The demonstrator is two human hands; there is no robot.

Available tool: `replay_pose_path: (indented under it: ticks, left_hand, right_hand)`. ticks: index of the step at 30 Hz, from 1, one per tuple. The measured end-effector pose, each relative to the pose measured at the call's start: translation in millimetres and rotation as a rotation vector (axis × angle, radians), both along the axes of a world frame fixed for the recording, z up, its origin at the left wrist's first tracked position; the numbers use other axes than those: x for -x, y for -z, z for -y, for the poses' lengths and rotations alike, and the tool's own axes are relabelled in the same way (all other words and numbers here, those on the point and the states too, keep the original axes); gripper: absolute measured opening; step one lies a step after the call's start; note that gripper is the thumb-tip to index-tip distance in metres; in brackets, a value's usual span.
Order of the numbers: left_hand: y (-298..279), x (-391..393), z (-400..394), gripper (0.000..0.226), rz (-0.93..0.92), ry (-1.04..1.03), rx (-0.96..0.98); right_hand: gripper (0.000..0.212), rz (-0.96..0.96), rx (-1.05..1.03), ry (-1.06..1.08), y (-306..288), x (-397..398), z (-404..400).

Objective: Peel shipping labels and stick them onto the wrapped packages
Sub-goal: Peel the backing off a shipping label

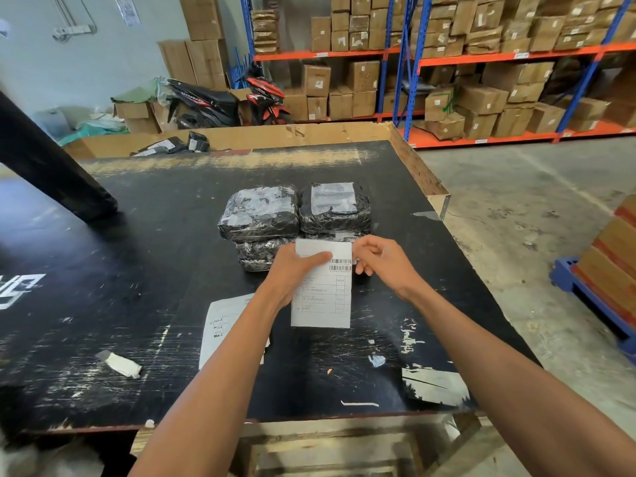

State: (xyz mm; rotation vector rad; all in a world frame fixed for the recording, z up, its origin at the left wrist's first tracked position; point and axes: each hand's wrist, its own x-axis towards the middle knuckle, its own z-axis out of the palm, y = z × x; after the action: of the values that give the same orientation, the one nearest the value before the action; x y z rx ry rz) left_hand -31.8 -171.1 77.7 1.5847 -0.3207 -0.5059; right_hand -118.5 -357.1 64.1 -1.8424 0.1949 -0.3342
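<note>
Warehouse racking stacked with cardboard cartons (481, 98) fills the background from twelve to three o'clock, two scooters (234, 98) parked at eleven, as you stand at a scuffed black counter (137, 235) over a concrete floor. Your left hand (296, 270) grips a shipping label (321, 297) at its upper left, thumb across the face, holding it up above the counter at dead centre; your right hand (378, 259) pinches the label's top right corner beside the barcode, apparently working it away from the backing. Judge the sheet as feather-light and floppy: it will curl and stick to itself once the adhesive is exposed, so keep hold at the corners and edges, never on the sticky side. Just beyond it, at twelve o'clock, sit the wrapped packages (296, 215), black plastic bundles stacked in two piles; the upper two already seem to carry labels under glossy film. That wrap looks slick and wrinkled, soft enough to give under pressure, so you will likely need to smooth the label down from one edge. Another printed sheet (220, 325) lies flat at seven o'clock, partly under your left forearm, and a small utility knife (120, 364) rests at eight. More finished parcels (172, 144) lie in the cardboard bin at the far edge.
</note>
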Motion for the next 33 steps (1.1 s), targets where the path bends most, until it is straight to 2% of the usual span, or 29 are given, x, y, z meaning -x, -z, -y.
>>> replay_pose_path:
  ticks: [12, 22, 25, 27, 29, 31, 33]
  left_hand:
    - [0, -5, -2, 0.021, 0.0, 0.001, -0.024]
    - [-4, -5, -4, 0.034, -0.123, 0.067, 0.105]
    - [-4, -3, 3, 0.043, 0.04, -0.019, 0.087]
    - [-4, -3, 10, 0.058, 0.203, -0.094, 0.006]
    - [-3, -4, 16, 0.061, 0.422, -0.194, -0.09]
    - [-4, -3, 18, 0.043, 0.611, -0.265, -0.12]
    - [-8, -2, 18, 0.018, 0.604, -0.213, -0.037]
  right_hand:
    - [0.013, -0.004, 0.038, -0.013, -2, -4, 0]
    - [0.015, -0.025, -0.374, -0.185, -9, -7, -5]
    - [0.017, -0.023, -0.39, -0.183, -12, -9, -9]
    - [0.019, -0.017, -0.382, -0.172, -14, -9, -12]
    - [0.02, -0.009, -0.357, -0.153, -15, -11, -13]
    - [0.019, -0.002, -0.322, -0.135, -15, -13, -15]
    - [0.017, 0.003, -0.277, -0.117, -16, -15, -16]
